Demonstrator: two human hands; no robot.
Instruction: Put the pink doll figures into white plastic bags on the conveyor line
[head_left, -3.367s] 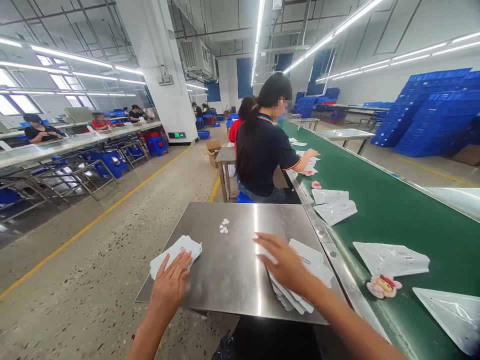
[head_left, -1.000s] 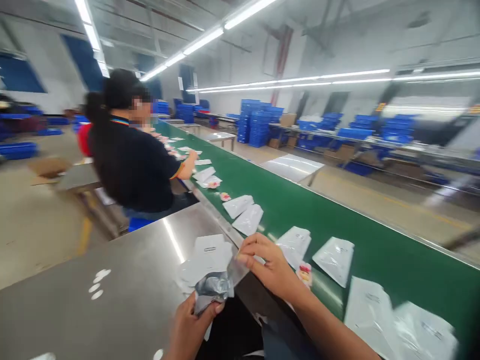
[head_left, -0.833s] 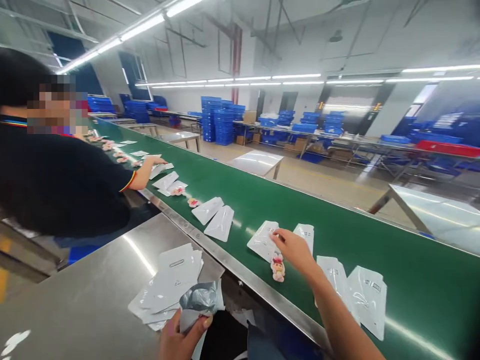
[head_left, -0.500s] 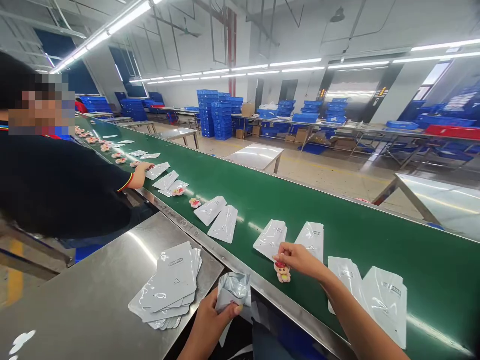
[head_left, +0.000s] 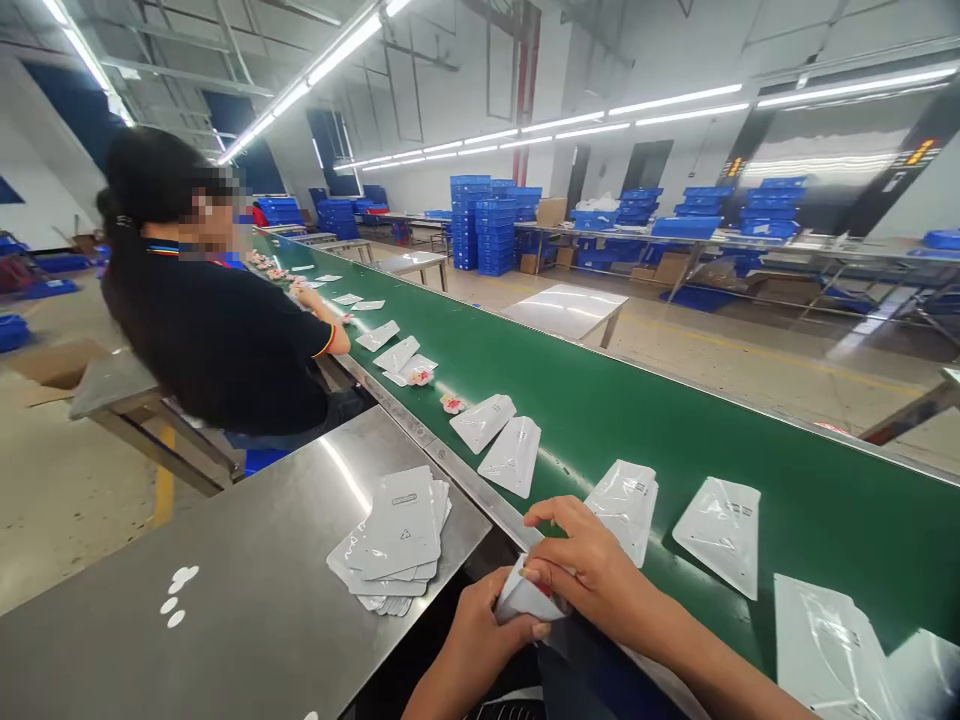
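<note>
My left hand (head_left: 480, 630) is closed around a small white pouch (head_left: 512, 600), held upright over the near edge of the green conveyor belt (head_left: 592, 400). At its mouth, my right hand (head_left: 592, 565) has its thumb and fingers pinched on a small toy figure (head_left: 547, 588). Only a red bit of that toy shows; the pouch and fingers cover the rest. Just beyond my right hand, a filled-looking white pouch (head_left: 626, 500) lies on the belt. To the left of my hands, a stack of flat white pouches (head_left: 397, 545) rests on the metal table (head_left: 255, 600).
More pouches (head_left: 720, 530) lie spaced along the belt. Another toy figure (head_left: 451, 403) sits on it further up. A co-worker in a dark shirt (head_left: 225, 340) sits on the left, reaching over the belt. White round stickers (head_left: 176, 600) dot the metal table. Blue crates (head_left: 495, 235) stand behind.
My right hand has brought the toy figure from the belt leftward to the pouch mouth, and it has gone partly in. The view has swung left. The co-worker's arm has drawn back along the belt.
</note>
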